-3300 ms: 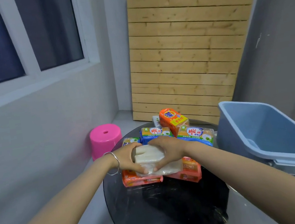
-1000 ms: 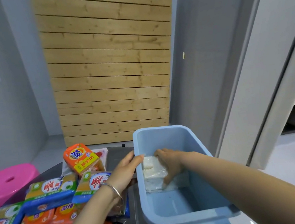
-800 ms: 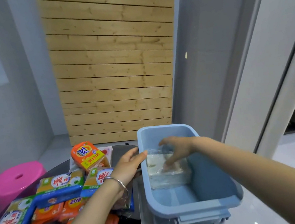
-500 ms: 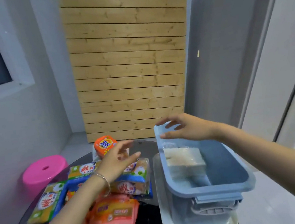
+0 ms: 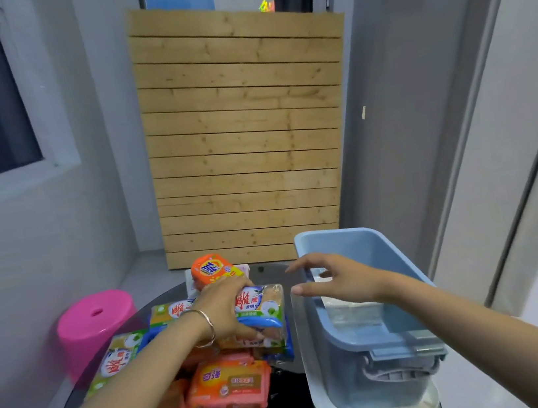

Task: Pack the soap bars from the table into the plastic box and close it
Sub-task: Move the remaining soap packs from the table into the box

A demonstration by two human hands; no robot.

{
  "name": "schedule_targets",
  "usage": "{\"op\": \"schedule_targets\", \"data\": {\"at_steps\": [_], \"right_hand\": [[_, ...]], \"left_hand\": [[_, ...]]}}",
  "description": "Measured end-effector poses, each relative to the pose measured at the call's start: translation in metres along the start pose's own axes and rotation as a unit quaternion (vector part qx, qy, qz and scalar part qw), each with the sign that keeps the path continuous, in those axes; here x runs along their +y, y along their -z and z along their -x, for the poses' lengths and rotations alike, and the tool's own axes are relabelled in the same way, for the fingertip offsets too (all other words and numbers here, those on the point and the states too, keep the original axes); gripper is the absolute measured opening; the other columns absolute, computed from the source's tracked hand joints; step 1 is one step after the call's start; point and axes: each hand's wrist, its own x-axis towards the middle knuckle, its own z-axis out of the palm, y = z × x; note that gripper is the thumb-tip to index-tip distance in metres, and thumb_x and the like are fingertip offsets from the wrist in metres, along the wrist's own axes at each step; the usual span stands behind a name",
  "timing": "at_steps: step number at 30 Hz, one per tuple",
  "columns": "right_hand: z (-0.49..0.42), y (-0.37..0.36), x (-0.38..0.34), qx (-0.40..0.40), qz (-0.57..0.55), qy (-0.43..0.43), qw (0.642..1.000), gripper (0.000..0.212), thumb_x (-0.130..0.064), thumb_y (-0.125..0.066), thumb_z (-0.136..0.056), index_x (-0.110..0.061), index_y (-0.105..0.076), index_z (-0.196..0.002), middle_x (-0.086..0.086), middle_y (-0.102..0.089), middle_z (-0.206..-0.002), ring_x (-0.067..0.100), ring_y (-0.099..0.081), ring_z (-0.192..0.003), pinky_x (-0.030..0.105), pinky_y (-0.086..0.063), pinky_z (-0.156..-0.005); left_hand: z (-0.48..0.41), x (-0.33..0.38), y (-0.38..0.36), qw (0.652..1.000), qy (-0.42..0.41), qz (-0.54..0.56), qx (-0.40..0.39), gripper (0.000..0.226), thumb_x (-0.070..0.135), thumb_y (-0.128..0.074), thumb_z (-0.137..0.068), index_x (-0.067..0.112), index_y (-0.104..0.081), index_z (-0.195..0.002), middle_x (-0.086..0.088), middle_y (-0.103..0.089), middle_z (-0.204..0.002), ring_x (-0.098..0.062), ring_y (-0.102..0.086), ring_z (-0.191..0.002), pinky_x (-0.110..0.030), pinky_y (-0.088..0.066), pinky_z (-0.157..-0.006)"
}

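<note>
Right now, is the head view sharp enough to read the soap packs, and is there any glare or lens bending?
Head view: soft overall, yet the orange Tide soap pack reads; the right hand looks slightly smeared. Wide-angle bending tilts the grey door frame. Only mild sheen on the round black table; lighting is even.
</note>
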Motion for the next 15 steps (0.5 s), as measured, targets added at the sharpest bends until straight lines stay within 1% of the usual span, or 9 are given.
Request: {"op": "schedule_targets", "data": {"at_steps": [2,4,5,6,7,8,10,13,15], "right_hand": [[0.0,0.002,-0.003,0.013,-0.056,-0.013,0.998,0.063,-0.05,-0.067,-0.079,-0.029,-0.045,-0.134,-0.012,-0.053,-0.131,0.005,-0.046,-0.126,0.03,-0.04,-0.107],[-0.003,0.008,-0.011,0.034,-0.136,-0.042,0.989,0.084,-0.058,-0.068,-0.072,-0.027,-0.033,-0.142,-0.008,-0.053,-0.13,0.01,-0.051,-0.124,0.031,-0.041,-0.105],[-0.005,0.013,-0.017,0.033,-0.179,-0.061,0.981,0.096,-0.065,-0.067,-0.064,-0.026,-0.032,-0.144,-0.006,-0.055,-0.13,0.012,-0.053,-0.121,0.033,-0.043,-0.104],[-0.009,0.019,-0.022,0.016,-0.23,-0.081,0.97,0.101,-0.07,-0.066,-0.059,-0.023,-0.035,-0.143,-0.004,-0.058,-0.129,0.015,-0.057,-0.119,0.034,-0.045,-0.103],[-0.012,0.025,-0.027,-0.014,-0.283,-0.096,0.954,0.097,-0.072,-0.065,-0.058,-0.022,-0.045,-0.139,0.0,-0.062,-0.127,0.018,-0.06,-0.116,0.036,-0.047,-0.101],[-0.014,0.031,-0.033,-0.046,-0.321,-0.104,0.94,0.087,-0.072,-0.063,-0.061,-0.021,-0.055,-0.131,0.003,-0.066,-0.123,0.019,-0.063,-0.112,0.035,-0.05,-0.098],[-0.015,0.041,-0.042,-0.086,-0.346,-0.098,0.929,0.075,-0.071,-0.056,-0.07,-0.018,-0.062,-0.123,0.006,-0.069,-0.117,0.019,-0.066,-0.104,0.033,-0.053,-0.091],[-0.011,0.053,-0.039,-0.063,-0.359,-0.097,0.926,0.068,-0.06,-0.06,-0.071,-0.014,-0.061,-0.12,0.006,-0.072,-0.105,0.015,-0.068,-0.088,0.029,-0.055,-0.08],[-0.004,0.057,-0.029,-0.036,-0.39,-0.107,0.914,0.065,-0.051,-0.064,-0.068,-0.011,-0.062,-0.12,0.01,-0.071,-0.109,0.02,-0.067,-0.091,0.035,-0.053,-0.086]], "left_hand": [[0.008,0.008,0.02,0.997,-0.026,0.057,0.033,0.071,0.061,-0.08,-0.044,0.036,-0.048,-0.102,0.014,-0.055,-0.098,-0.007,-0.055,-0.089,-0.027,-0.052,-0.078],[0.014,0.02,0.046,0.992,-0.056,0.084,0.069,0.072,0.054,-0.083,-0.045,0.034,-0.05,-0.105,0.017,-0.055,-0.097,-0.004,-0.055,-0.089,-0.023,-0.052,-0.077],[0.015,0.028,0.06,0.99,-0.071,0.086,0.084,0.071,0.052,-0.084,-0.045,0.035,-0.05,-0.106,0.02,-0.054,-0.097,-0.001,-0.054,-0.09,-0.019,-0.051,-0.076],[0.015,0.036,0.072,0.988,-0.088,0.084,0.094,0.071,0.051,-0.084,-0.046,0.036,-0.05,-0.107,0.023,-0.052,-0.097,0.001,-0.052,-0.091,-0.013,-0.048,-0.076],[0.015,0.045,0.083,0.986,-0.104,0.084,0.101,0.072,0.05,-0.084,-0.047,0.037,-0.05,-0.109,0.025,-0.051,-0.097,0.003,-0.05,-0.093,-0.008,-0.045,-0.076],[0.013,0.054,0.092,0.984,-0.118,0.085,0.105,0.073,0.05,-0.084,-0.047,0.037,-0.05,-0.111,0.025,-0.05,-0.098,0.005,-0.047,-0.095,-0.005,-0.043,-0.076],[0.008,0.071,0.104,0.983,-0.136,0.075,0.101,0.075,0.049,-0.084,-0.049,0.035,-0.05,-0.113,0.018,-0.051,-0.101,0.002,-0.046,-0.096,-0.007,-0.042,-0.077],[-0.001,0.092,0.109,0.983,-0.14,0.066,0.099,0.077,0.045,-0.086,-0.049,0.033,-0.05,-0.116,0.011,-0.05,-0.105,-0.004,-0.046,-0.098,-0.015,-0.044,-0.083],[-0.007,0.101,0.101,0.981,-0.135,0.092,0.108,0.09,0.041,-0.088,-0.049,0.032,-0.044,-0.127,0.011,-0.048,-0.115,-0.004,-0.046,-0.107,-0.023,-0.046,-0.092]]}}
